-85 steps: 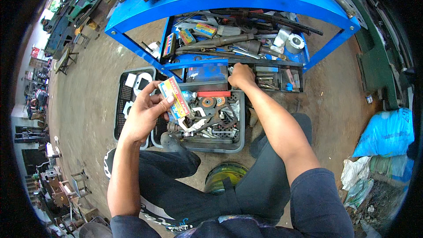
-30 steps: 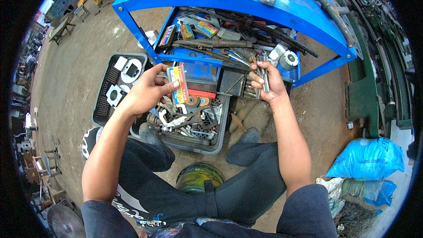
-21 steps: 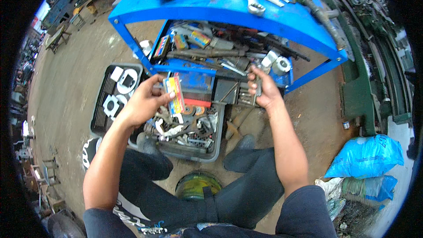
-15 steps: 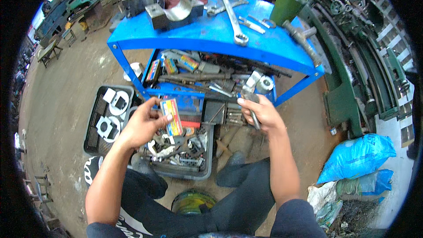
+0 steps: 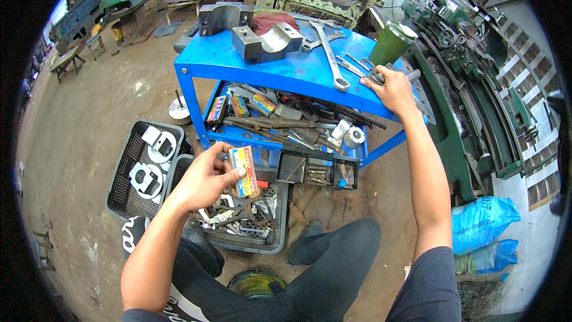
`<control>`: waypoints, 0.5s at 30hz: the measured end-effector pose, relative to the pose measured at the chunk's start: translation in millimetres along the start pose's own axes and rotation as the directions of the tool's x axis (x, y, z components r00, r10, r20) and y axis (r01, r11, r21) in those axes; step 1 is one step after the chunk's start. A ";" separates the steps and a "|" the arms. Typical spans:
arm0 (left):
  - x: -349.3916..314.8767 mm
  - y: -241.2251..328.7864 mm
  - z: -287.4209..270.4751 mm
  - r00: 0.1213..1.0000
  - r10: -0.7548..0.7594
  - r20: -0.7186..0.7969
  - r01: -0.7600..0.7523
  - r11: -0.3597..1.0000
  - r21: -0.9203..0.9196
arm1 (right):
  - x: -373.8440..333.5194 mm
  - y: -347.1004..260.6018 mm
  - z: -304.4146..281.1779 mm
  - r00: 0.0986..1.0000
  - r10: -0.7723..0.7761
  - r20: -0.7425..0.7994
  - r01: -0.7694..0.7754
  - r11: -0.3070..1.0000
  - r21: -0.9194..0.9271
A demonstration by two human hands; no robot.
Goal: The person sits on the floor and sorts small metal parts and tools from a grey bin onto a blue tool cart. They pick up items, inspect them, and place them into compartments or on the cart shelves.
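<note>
My left hand [image 5: 208,174] pinches a small flat plastic case [image 5: 246,170] with a red and yellow label, held above a bin of loose metal parts [image 5: 285,214]. At the right end of the blue workbench top [image 5: 274,71], my right hand [image 5: 394,90] is closed round a dark metal tool [image 5: 376,76]. The fingers hide most of that tool, and its kind cannot be made out. Just left of this hand lie thin metal rods [image 5: 350,65] and a large combination wrench [image 5: 329,53]. A green cup [image 5: 390,45] stands behind it.
Two half-round metal blocks [image 5: 268,45] sit on the bench. Its lower shelf holds similar cases [image 5: 262,104] and rusty tools. A divided tray [image 5: 319,170] projects below. Left is a black crate [image 5: 122,182] with white rings; right, a green lathe [image 5: 459,143] and blue sacks [image 5: 484,220].
My right hand has moved up and right from in front of the shelf to the bench top, with the dark tool. My left hand has shifted slightly right and down, keeping the case. The view has tilted up.
</note>
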State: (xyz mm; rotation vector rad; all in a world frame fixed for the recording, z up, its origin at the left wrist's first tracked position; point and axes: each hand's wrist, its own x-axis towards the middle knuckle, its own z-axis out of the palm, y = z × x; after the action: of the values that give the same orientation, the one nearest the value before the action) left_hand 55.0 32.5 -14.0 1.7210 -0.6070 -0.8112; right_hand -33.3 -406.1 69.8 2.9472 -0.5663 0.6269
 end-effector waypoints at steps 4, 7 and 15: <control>1.2 -0.5 -1.4 1.000 0.009 0.001 -0.009 0.998 0.056 | 4.0 9.3 -0.3 0.998 -0.069 -0.008 0.069 0.997 -0.047; 1.0 -0.4 -1.9 1.000 0.027 0.003 -0.028 0.998 0.064 | 1.2 6.4 2.3 0.994 -0.069 -0.089 0.071 0.997 0.013; 3.6 1.1 -2.3 0.999 0.043 0.034 -0.044 0.998 0.052 | -2.7 13.7 6.3 0.949 -0.191 -0.251 0.212 0.975 0.060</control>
State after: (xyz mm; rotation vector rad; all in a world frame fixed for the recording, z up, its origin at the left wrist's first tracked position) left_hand 59.0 30.9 -13.3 1.7390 -0.6911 -0.8003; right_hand -38.3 -418.8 62.9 2.8890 -0.2157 0.9922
